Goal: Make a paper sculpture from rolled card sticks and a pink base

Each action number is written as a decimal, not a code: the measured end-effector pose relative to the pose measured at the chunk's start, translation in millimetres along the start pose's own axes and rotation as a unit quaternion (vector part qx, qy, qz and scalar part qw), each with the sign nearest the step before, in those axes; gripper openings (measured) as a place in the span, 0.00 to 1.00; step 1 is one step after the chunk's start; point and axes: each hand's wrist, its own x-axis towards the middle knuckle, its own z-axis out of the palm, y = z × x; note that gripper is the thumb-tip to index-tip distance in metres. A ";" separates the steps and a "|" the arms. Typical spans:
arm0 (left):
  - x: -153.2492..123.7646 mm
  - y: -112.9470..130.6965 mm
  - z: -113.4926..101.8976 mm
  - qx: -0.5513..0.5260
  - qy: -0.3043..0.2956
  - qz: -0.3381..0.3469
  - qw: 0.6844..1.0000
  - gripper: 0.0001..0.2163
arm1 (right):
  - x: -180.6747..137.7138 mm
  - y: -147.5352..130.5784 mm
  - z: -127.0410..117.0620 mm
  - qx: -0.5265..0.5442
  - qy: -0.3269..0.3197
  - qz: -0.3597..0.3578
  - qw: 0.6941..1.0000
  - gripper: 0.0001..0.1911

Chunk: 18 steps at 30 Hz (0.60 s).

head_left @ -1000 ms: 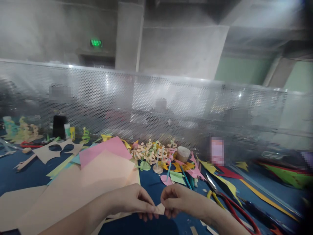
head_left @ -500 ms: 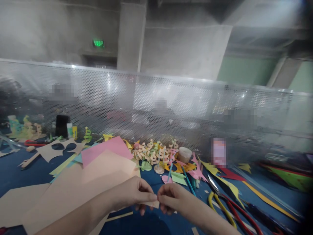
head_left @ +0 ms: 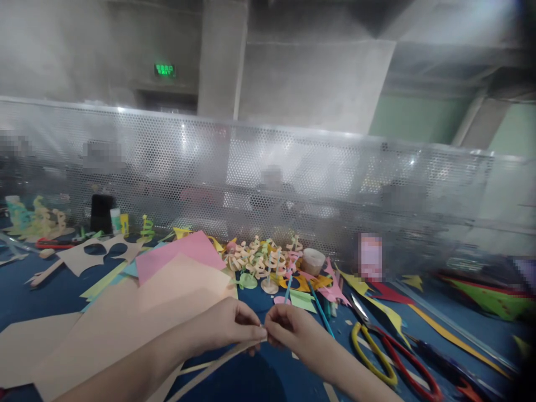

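Note:
A narrow, pale paper strip (head_left: 220,362) runs from my fingertips down toward the lower left. My left hand (head_left: 234,325) pinches its upper end between thumb and fingers. Directly beside it, my right hand (head_left: 290,330) is closed in a pinch at the same end, the two sets of fingertips meeting. The fingers cover the very tip of the strip. Under my left forearm lie large cream paper sheets (head_left: 167,301) with a pink sheet (head_left: 180,258) at their far side.
Scissors (head_left: 377,335) with yellow and red handles lie to the right. Several curled paper spirals (head_left: 259,259) crowd the back, near a small tub (head_left: 313,260). Left stands a mask-shaped cut-out (head_left: 86,254) near a glue stick (head_left: 115,220). A perforated metal screen (head_left: 201,162) borders the table.
The pale strip now trails visibly to the lower left from my fingers; before, only a short piece showed between my hands. Both hands stay together, shifted slightly up.

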 end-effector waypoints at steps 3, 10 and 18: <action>0.7 -1.6 0.1 -0.029 -0.010 -0.005 1.000 0.12 | 1.0 -0.2 0.8 -0.007 0.004 -0.006 1.000 0.05; -1.5 1.4 -0.8 -0.045 -0.018 0.000 0.999 0.11 | 3.1 1.6 1.0 -0.013 0.007 -0.004 1.000 0.07; 4.8 -6.8 -1.0 -0.036 0.007 -0.005 0.999 0.11 | 2.1 5.8 -0.8 -0.047 0.012 -0.020 0.999 0.07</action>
